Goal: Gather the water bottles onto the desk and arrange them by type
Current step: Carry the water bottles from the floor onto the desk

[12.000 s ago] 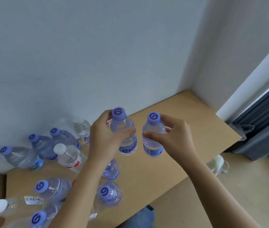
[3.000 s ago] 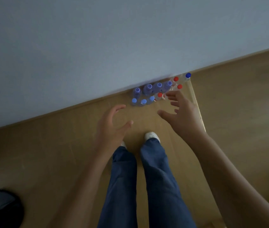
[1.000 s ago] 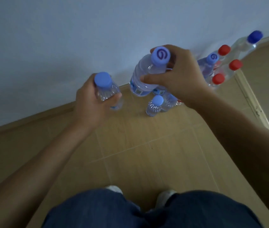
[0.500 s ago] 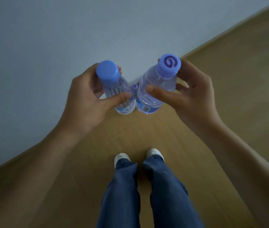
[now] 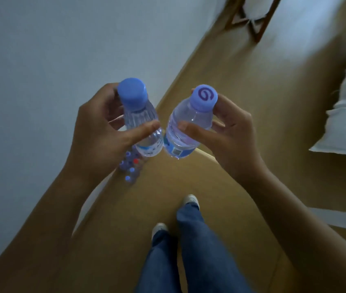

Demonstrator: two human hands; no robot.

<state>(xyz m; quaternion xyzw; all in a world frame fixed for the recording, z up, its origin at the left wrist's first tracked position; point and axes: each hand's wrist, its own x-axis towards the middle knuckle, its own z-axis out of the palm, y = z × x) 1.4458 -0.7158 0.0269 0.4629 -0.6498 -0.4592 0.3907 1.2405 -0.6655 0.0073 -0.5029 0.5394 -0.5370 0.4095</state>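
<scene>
Only a purple swirl logo on the right bottle's cap [image 5: 203, 97] shows; label print is illegible.

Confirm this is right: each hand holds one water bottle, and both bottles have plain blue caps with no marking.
Not quite. The head view shows the left hand holding a plain-capped bottle, but the right hand's bottle has a purple swirl on its cap.

Two bottles sat side by side, the left bottle [image 5: 141, 125] in the left hand [image 5: 100, 134], the right bottle [image 5: 186, 127] in the right hand [image 5: 229, 140]; more bottles [image 5: 130, 168] stood on the floor [image 5: 167, 197] below.
</scene>
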